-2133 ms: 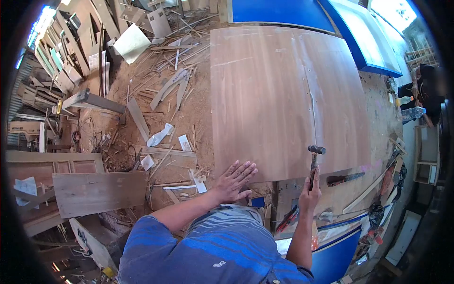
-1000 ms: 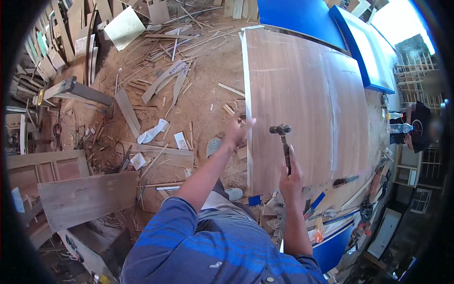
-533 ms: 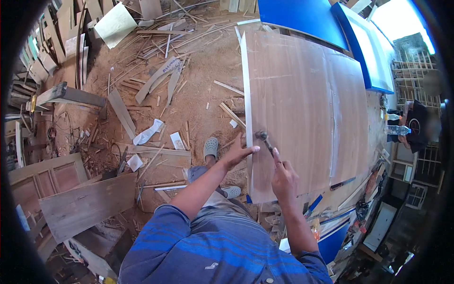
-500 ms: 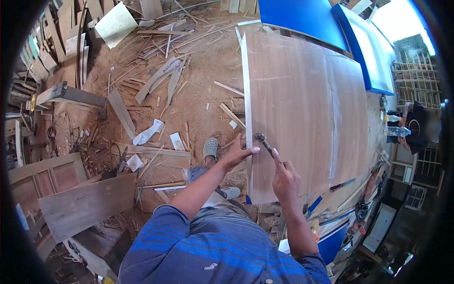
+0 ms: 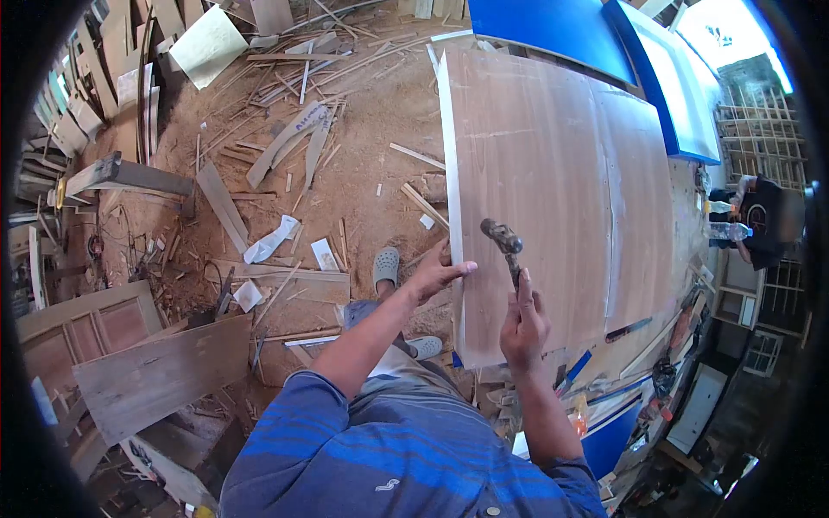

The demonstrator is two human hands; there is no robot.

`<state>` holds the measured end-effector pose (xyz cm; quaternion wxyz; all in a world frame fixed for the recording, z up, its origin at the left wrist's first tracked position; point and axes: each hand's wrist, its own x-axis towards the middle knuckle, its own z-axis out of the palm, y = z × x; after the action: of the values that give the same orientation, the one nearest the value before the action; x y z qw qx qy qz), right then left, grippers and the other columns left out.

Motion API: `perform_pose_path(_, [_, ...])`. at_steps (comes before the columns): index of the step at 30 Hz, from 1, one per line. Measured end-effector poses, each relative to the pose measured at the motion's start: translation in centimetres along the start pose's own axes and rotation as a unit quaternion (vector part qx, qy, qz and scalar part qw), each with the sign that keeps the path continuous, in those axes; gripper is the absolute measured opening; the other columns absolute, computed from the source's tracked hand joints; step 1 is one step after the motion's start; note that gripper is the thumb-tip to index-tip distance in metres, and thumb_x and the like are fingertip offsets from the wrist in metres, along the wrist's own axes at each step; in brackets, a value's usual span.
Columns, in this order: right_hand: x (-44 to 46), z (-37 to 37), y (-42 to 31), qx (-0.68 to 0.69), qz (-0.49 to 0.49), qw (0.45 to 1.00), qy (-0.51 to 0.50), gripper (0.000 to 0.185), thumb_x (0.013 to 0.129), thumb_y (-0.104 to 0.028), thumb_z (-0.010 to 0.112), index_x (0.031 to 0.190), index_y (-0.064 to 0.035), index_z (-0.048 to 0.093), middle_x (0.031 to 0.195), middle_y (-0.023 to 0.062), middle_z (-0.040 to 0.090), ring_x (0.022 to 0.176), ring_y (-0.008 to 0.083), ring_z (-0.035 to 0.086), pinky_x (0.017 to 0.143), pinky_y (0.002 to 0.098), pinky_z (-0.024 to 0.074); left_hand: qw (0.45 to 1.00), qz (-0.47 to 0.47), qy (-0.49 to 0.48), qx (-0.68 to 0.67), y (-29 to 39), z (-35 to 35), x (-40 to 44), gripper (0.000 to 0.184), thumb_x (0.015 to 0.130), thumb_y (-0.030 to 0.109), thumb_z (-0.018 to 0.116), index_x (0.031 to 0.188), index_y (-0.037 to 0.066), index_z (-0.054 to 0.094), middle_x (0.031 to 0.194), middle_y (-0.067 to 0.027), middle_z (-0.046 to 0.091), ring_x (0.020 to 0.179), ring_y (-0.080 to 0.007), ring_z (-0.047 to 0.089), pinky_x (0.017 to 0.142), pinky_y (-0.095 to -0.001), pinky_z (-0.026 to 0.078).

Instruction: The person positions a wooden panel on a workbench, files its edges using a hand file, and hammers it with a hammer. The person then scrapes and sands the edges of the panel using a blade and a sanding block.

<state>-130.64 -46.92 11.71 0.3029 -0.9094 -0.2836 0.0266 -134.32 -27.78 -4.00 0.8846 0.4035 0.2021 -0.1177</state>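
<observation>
A large wood-grain panel [image 5: 553, 164] lies flat before me, with a white edging strip [image 5: 452, 164] along its left side. My left hand [image 5: 436, 278] grips that edge near the closest corner, thumb on top and fingers against the side, partly hidden. A hammer [image 5: 503, 236] is in my right hand [image 5: 525, 332], fingers wrapped round the handle and one finger stretched along it. The hammer's head is over the panel, to the right of my left hand, and looks raised off the surface.
Blue panels [image 5: 553, 39] lie beyond the far end. Wood offcuts [image 5: 294, 142] and sawdust cover the floor on the left. A bench frame [image 5: 129, 173] stands farther left. A person in dark clothing [image 5: 760, 220] is at the right, near a plastic bottle [image 5: 730, 231].
The hammer head has lifted from beside the panel's left edge and moved right and farther from me. My right hand has tilted back; my left hand stays at the edge.
</observation>
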Motion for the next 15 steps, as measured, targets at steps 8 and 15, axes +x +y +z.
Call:
perform_pose_path(8, [1.4, -1.6, -0.3, 0.006, 0.074, 0.995, -0.073, 0.06, 0.099, 0.004, 0.061, 0.156, -0.0118, 0.054, 0.102, 0.0185, 0.071, 0.086, 0.0328, 0.071, 0.079, 0.0414, 0.0555, 0.998, 0.039, 0.041, 0.015, 0.3, 0.0, 1.2, 0.107, 0.085, 0.032, 0.09, 0.164, 0.0, 0.025, 0.146, -0.0189, 0.059, 0.133, -0.0273, 0.06, 0.114, -0.042, 0.047])
perform_pose_path(15, [7.6, 0.3, 0.2, 0.061, 0.018, 0.997, 0.041, 0.062, 0.1, 0.002, 0.061, 0.158, -0.019, 0.053, 0.094, 0.0166, 0.068, 0.082, 0.0304, 0.068, 0.077, 0.0397, 0.0552, 0.992, 0.083, 0.088, 0.027, 5.0, -1.6, 5.9, 0.096, 0.084, 0.033, 0.089, 0.157, 0.0, 0.036, 0.145, -0.0191, 0.059, 0.132, -0.0271, 0.06, 0.113, -0.0432, 0.048])
